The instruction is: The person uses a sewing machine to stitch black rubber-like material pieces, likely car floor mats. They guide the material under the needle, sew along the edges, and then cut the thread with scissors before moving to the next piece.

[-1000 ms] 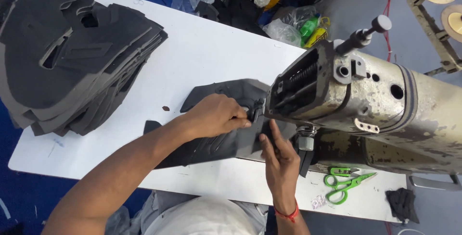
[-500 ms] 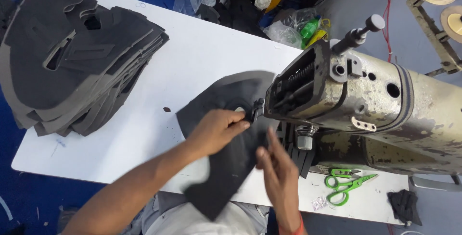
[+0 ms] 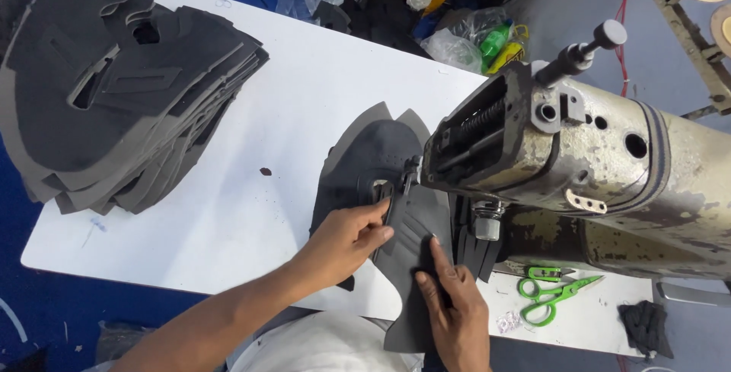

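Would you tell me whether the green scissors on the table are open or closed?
Open: the green scissors lie flat on the white table beside the sewing machine, blades slightly parted and finger loops apart.

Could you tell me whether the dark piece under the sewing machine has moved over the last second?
Yes. The dark piece has swung round against the fixed sewing machine: its long end now points toward the person.

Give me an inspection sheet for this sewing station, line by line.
Surface: white table, one small dark spot.
Job's things: dark grey cut piece lying flat at the sewing machine.
Clutter: stack of grey pieces far left; green scissors; black scrap.
Grips: left hand and right hand pressing flat on the piece, holding nothing.
Cables: red cord behind machine.
Surroundings: plastic bags, blue floor.
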